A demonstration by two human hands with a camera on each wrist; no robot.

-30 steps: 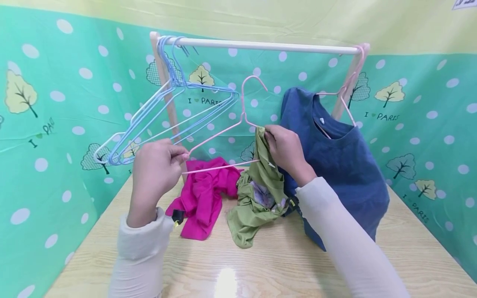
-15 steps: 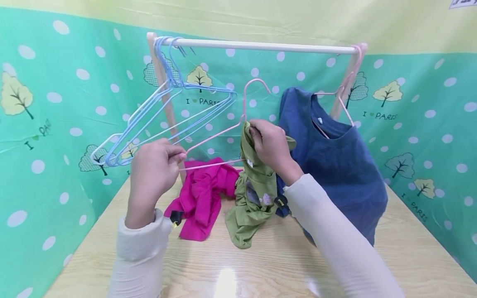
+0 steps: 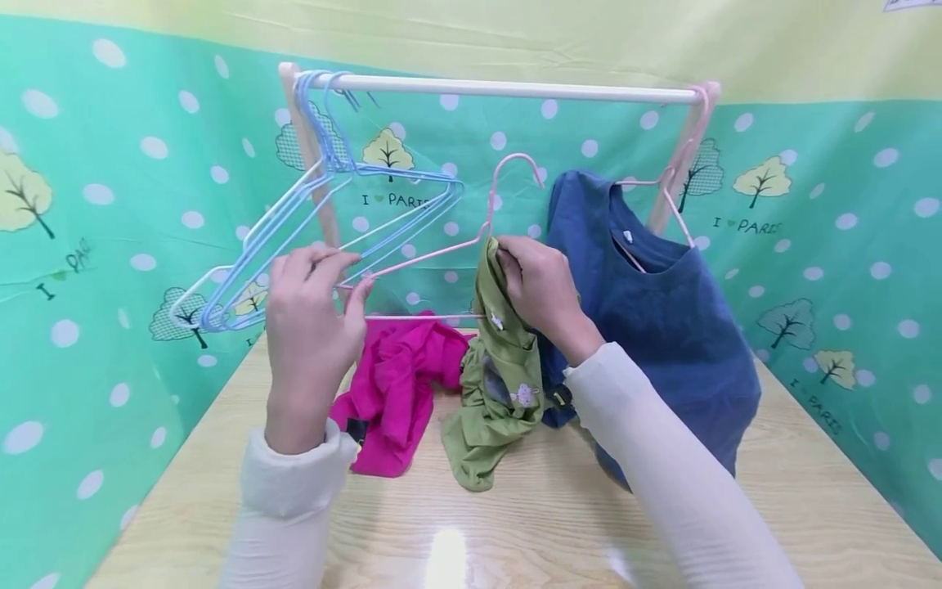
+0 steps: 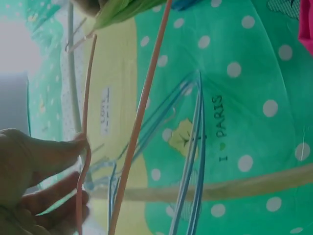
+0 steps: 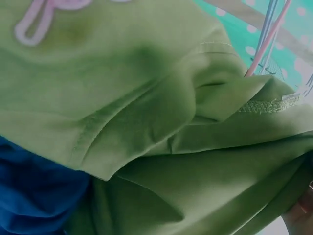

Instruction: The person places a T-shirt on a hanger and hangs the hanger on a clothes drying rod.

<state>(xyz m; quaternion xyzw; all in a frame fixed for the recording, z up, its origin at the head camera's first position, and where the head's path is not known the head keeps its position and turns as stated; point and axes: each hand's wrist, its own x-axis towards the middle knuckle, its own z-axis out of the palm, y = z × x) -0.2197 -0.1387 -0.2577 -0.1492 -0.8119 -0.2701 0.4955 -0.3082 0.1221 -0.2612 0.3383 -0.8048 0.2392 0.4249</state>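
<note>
A pink wire hanger [image 3: 434, 255] is held up in front of the rack, hook upward. My left hand [image 3: 312, 327] pinches its left shoulder between thumb and fingers; the left wrist view shows the thumb against the pink wire [image 4: 87, 110]. My right hand [image 3: 540, 286] grips the top of a green garment [image 3: 508, 343] with a printed motif, just below the hanger's neck. The garment covers the hanger's right part, and its lower end lies on the table. In the right wrist view green cloth [image 5: 161, 107] fills most of the picture, and the right fingers are mostly hidden.
Blue and white hangers [image 3: 331, 168] hang at the left of the white rack bar [image 3: 500, 86]. A navy shirt [image 3: 662, 343] hangs on a pink hanger at the right. Crumpled magenta cloth [image 3: 401, 376] lies on the wooden table [image 3: 412, 532], left of the green garment.
My right hand has moved left, bringing the green garment along the hanger to its neck. The left hand has shifted its hold, its fingers more spread, and the hanger has tilted slightly.
</note>
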